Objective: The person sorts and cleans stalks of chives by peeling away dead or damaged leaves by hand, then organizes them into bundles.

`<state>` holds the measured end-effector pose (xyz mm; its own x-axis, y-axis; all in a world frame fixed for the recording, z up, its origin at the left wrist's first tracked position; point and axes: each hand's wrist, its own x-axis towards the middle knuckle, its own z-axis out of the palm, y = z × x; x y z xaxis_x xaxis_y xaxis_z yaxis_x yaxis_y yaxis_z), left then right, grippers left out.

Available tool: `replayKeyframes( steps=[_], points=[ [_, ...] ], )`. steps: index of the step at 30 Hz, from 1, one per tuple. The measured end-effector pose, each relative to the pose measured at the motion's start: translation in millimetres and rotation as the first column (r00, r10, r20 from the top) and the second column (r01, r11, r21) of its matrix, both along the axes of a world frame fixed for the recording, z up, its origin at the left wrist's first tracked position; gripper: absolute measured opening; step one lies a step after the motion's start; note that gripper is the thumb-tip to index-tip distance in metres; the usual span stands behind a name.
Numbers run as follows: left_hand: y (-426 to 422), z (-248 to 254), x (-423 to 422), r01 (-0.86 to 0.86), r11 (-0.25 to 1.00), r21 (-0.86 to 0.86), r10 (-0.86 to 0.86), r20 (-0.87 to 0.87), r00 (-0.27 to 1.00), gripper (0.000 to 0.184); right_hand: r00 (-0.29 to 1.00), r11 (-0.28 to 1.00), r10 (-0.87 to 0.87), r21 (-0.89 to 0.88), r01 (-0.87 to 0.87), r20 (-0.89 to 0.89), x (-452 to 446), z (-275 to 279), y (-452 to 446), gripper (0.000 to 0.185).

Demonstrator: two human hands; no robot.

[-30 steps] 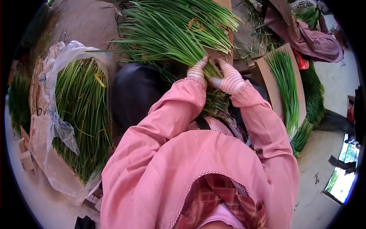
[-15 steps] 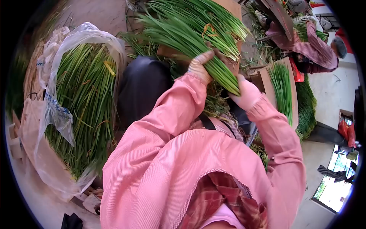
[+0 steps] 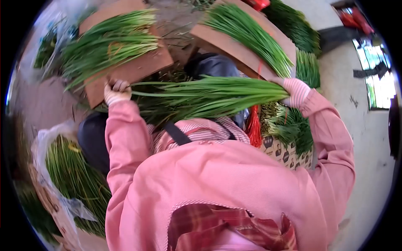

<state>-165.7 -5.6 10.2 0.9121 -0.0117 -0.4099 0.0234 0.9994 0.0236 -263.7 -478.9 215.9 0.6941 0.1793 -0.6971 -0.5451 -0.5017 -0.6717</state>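
Note:
A loose bunch of long green chives [image 3: 217,94] stretches across my lap, apart from the boards. My right hand [image 3: 294,91], in a pale striped glove or cuff, is closed around the bunch's right end. At the other side my left hand [image 3: 117,90] has its fingers curled shut at the tip of a long stray leaf [image 3: 153,83] that runs out from the bunch. Just beyond my left hand, a wooden board [image 3: 138,65] bears more chives [image 3: 115,44], part of them tied with an orange band [image 3: 114,48].
A second board [image 3: 217,39] at the back right carries a spread of chives [image 3: 247,35]. Red ties [image 3: 253,127] hang by my lap. Small bundles [image 3: 295,125] sit over printed cardboard [image 3: 278,152]. A plastic bag [image 3: 39,146] of chives stands at the left.
My view has turned right. My left hand has left the middle of the bunch and moved out to the leaf end, while my right hand still grips the other end. The bunch now lies nearly level.

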Motion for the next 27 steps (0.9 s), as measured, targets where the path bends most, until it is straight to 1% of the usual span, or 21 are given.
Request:
replayKeyframes(
  steps=[1, 2, 3, 4, 5, 6, 7, 8, 10, 11, 13, 14, 16, 18, 19, 20, 22, 24, 25, 26, 27],
  points=[
    [-0.1, -4.0, 0.4, 0.012, 0.998, 0.068, -0.01, -0.021, 1.0, 0.014, 0.626, 0.568, -0.697, 0.263, 0.78, -0.351, 2.7, 5.7, 7.2, 0.014],
    [-4.6, 3.1, -0.9, 0.013, 0.991, 0.136, -0.002, -0.082, 0.997, 0.012, 0.661, 0.575, -0.687, 0.33, 0.748, -0.302, 7.5, 20.6, 8.1, 0.016],
    [-10.7, 10.6, -1.5, -0.007, 0.978, 0.21, 0.038, -0.146, 0.989, 0.012, 0.599, 0.471, -0.73, 0.393, 0.79, -0.328, 19.4, 28.1, 2.7, 0.02],
    [-17.6, 17.2, -2.0, -0.025, 0.958, 0.285, 0.086, -0.204, 0.975, 0.011, 0.682, 0.564, -0.708, 0.432, 0.704, -0.187, 32.1, 27.0, -24.5, 0.024],
    [-22.0, 20.6, -3.0, -0.014, 0.954, 0.301, 0.079, -0.204, 0.976, 0.011, 0.887, 0.879, -0.42, 0.329, 0.345, 0.193, 39.5, 39.3, -36.9, 0.033],
    [-23.5, 22.5, -3.9, -0.001, 0.95, 0.313, 0.069, -0.204, 0.977, 0.01, 0.788, 0.958, 0.185, -0.286, -0.012, 0.588, 47.0, 51.5, -49.5, 0.044],
    [-16.4, 18.0, -6.9, 0.004, 0.956, 0.293, 0.041, -0.148, 0.988, 0.01, 0.516, 0.775, 0.52, -0.63, 0.051, 0.681, 54.6, 63.4, -62.3, 0.054],
    [-12.7, 11.7, -9.4, 0.02, 0.95, 0.312, 0.008, -0.091, 0.996, 0.011, 0.514, 0.808, 0.435, -0.573, 0.139, 0.739, 60.9, 76.7, -68.8, 0.058],
    [-18.7, 12.6, -16.3, 0.028, 0.91, 0.413, 0.017, -0.105, 0.994, 0.012, 0.354, 0.912, 0.307, -0.38, 0.156, 0.883, 64.7, 105.4, -43.6, 0.023],
    [-24.4, 13.9, -19.2, 0.043, 0.89, 0.455, 0.024, -0.142, 0.99, 0.013, 0.354, 0.913, 0.299, -0.374, 0.166, 0.886, 67.1, 103.4, -57.1, 0.023],
    [-37.5, 18.2, -25.6, 0.053, 0.836, 0.547, 0.077, -0.212, 0.974, 0.016, 0.428, 0.949, 0.089, -0.207, 0.236, 0.899, 85.1, 92.4, -95.2, 0.036],
    [-44.7, 20.0, -29.4, 0.049, 0.803, 0.594, 0.12, -0.242, 0.963, 0.017, 0.501, 0.856, 0.218, -0.411, 0.314, 0.837, 112.8, 51.8, -185.3, 0.063],
    [-47.5, 16.8, -33.0, 0.12, 0.765, 0.633, 0.113, -0.315, 0.942, 0.016, 0.568, 0.743, 0.305, -0.564, 0.36, 0.765, 107.6, 22.7, -184.5, 0.065],
    [-45.8, 3.4, -36.3, 0.138, 0.771, 0.622, 0.083, -0.313, 0.946, 0.016, 0.702, 0.692, 0.361, -0.681, 0.24, 0.614, 96.2, -26.1, -202.5, 0.068],
    [-46.3, -4.1, -37.5, 0.164, 0.776, 0.61, 0.046, -0.313, 0.949, 0.016, 0.728, 0.799, 0.254, -0.562, 0.214, 0.637, 99.8, -91.1, -245.4, 0.071],
    [-49.5, -9.2, -38.3, 0.16, 0.778, 0.608, 0.054, -0.318, 0.947, 0.014, 0.766, 0.812, 0.219, -0.548, 0.2, 0.604, 100.1, -107.5, -252.3, 0.074],
    [-66.1, -1.8, -38.5, 0.193, 0.733, 0.652, 0.087, -0.371, 0.924, 0.014, 0.844, 0.754, 0.219, -0.634, 0.172, 0.489, 90.9, -105.7, -233.1, 0.08],
    [-74.0, -3.0, -37.3, 0.264, 0.723, 0.638, 0.017, -0.4, 0.916, 0.016, 0.804, 0.874, 0.183, -0.468, 0.131, 0.566, 95.2, -102.4, -225.8, 0.083],
    [-78.9, -3.3, -36.8, 0.29, 0.713, 0.639, 0.005, -0.417, 0.909, 0.018, 0.858, 0.739, 0.288, -0.669, 0.085, 0.426, 94.4, -83.0, -220.2, 0.086],
    [-84.2, -4.0, -35.4, 0.313, 0.704, 0.638, -0.008, -0.434, 0.901, 0.021, 0.854, 0.742, 0.295, -0.666, 0.078, 0.429, 95.0, -66.3, -205.4, 0.086],
    [-87.6, -7.6, -34.1, 0.334, 0.68, 0.653, -0.02, -0.439, 0.898, 0.022, 0.897, 0.576, 0.316, -0.814, 0.078, 0.309, 97.1, -54.5, -193.7, 0.087]
  ],
)
